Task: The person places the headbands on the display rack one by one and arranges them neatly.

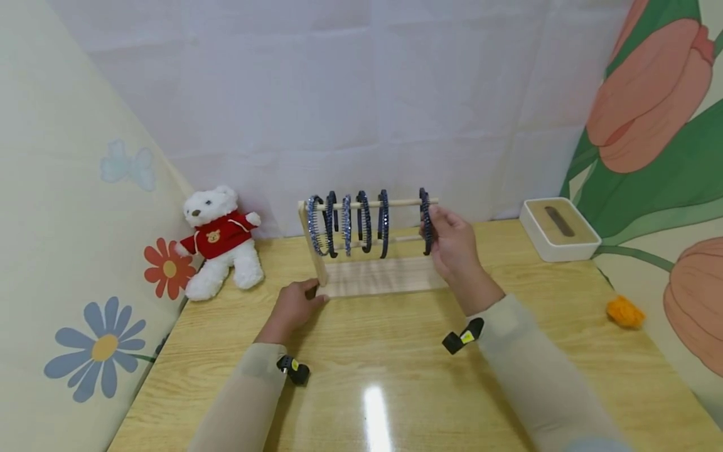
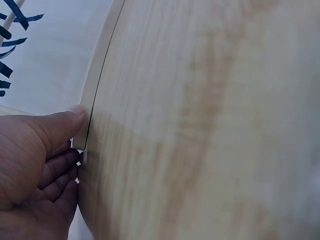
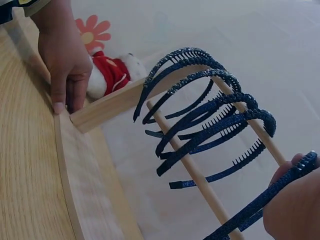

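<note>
A wooden rack (image 1: pixel 390 276) stands on the table, its two rods passing through several dark blue glittery headbands (image 1: pixel 362 221). At the rods' right end, my right hand (image 1: pixel 456 248) pinches one toothed headband (image 1: pixel 425 221), which hangs apart from the others. The right wrist view shows this held headband (image 3: pixel 280 192) crossing the lower rod, its far end cut off by the frame. My left hand (image 1: pixel 290 312) grips the left corner of the rack's base, thumb (image 2: pixel 62 127) against its edge and fingers curled at the corner. Part of the base is hidden behind my right hand.
A white teddy bear (image 1: pixel 217 242) in a red sweater sits left of the rack. On the right are a white box (image 1: pixel 560 229) with a tan top and a crumpled orange item (image 1: pixel 624 312). A white cloth (image 1: pixel 350 113) hangs behind the table (image 1: pixel 361 351).
</note>
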